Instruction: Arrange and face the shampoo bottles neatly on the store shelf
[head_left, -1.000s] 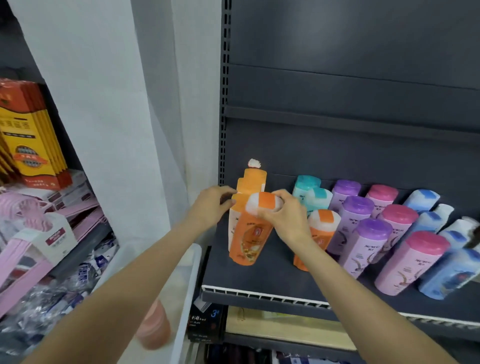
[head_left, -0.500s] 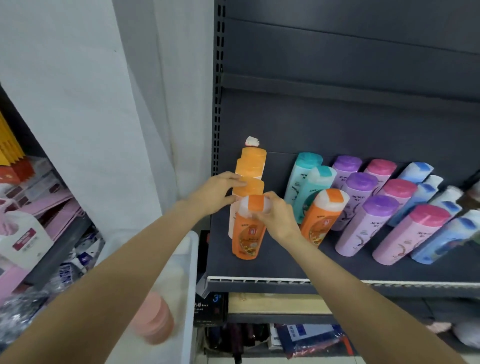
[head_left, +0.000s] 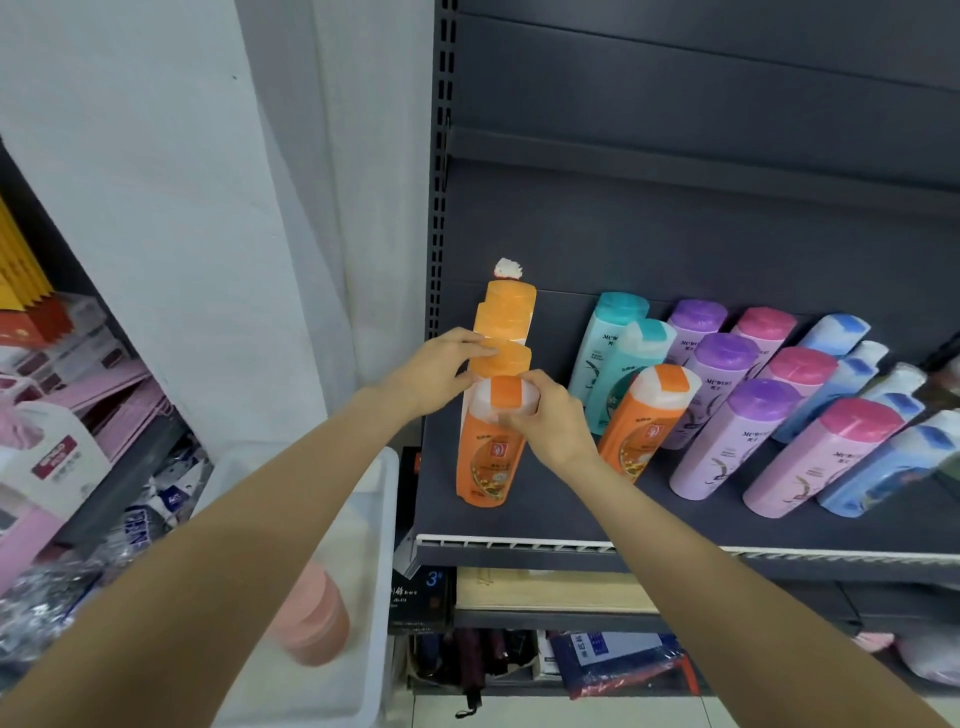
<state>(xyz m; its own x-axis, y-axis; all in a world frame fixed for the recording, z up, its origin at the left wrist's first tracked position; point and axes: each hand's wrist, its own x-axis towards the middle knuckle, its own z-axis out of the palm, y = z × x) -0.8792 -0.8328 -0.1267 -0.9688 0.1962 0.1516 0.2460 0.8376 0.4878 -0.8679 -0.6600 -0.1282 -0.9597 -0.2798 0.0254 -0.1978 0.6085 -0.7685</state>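
A row of orange shampoo bottles runs front to back at the left end of the dark shelf (head_left: 545, 519). My right hand (head_left: 550, 415) grips the white-and-orange cap of the front orange bottle (head_left: 485, 462), which stands upright. My left hand (head_left: 441, 371) holds the cap of the second orange bottle (head_left: 501, 361) just behind it. Another orange bottle (head_left: 641, 421) stands to the right, leaning. Teal bottles (head_left: 613, 343), purple bottles (head_left: 727, 431), pink bottles (head_left: 815, 457) and blue bottles (head_left: 883, 467) stand in rows further right.
A white plastic bin (head_left: 332, 597) with a pink cup (head_left: 311, 618) sits below left of the shelf. Pink and red packaged goods (head_left: 62, 415) fill the racks at far left. A lower shelf (head_left: 545, 597) holds boxes and dark items. A white wall stands left of the upright.
The front orange bottle went from tilted to upright in line with the row behind it. My left hand moved onto the second bottle's cap. The view shifted down and left.
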